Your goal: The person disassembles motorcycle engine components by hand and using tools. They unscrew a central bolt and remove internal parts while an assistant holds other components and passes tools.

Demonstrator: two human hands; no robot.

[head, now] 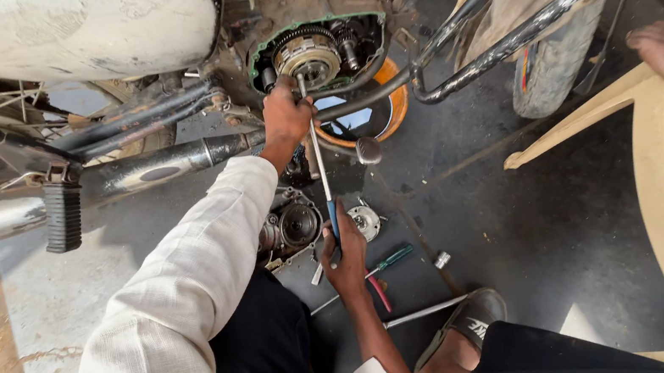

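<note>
Right now your right hand (pixel 346 255) is clamped on the blue handle end of a long, stiff steel driver (pixel 319 162), whose tip sits at the clutch assembly (pixel 307 60) in the open engine case. Your left hand (pixel 285 116) looks closed around the shaft near that tip, though its fingers are hidden. Expect oily, slippery metal; grip the handle, not the shaft.

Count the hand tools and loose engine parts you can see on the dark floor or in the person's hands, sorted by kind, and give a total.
Long screwdriver, held in both hands: 1
Pliers on the floor: 1
Metal rods on the floor: 2
Removed engine cover: 1
Small round metal part: 1
Small socket: 1
Total: 7
</note>
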